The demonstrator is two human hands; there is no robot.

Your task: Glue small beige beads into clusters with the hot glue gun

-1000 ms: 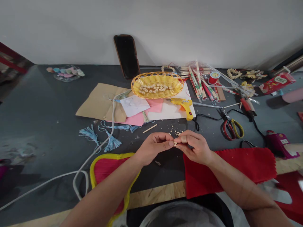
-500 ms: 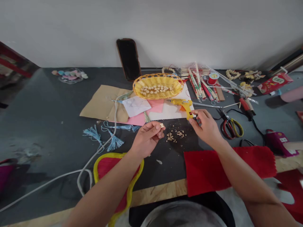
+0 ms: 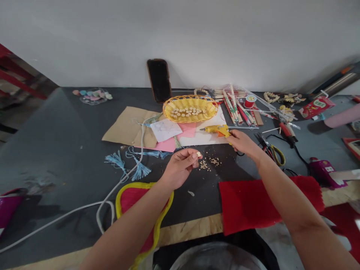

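bench: dark work table strewn with craft supplies, red felt sheet near its front edge
basket: yellow wicker basket holding pale beads, well ahead of the hands
glue gun: yellow hot glue gun over white paper, nozzle pointing left
right hand: right hand curled nearly closed around the glue gun's grip
left hand: left hand pinching one pale bead between thumb and fingertips
loose beads: small scatter of beads on the table, just beside the left hand
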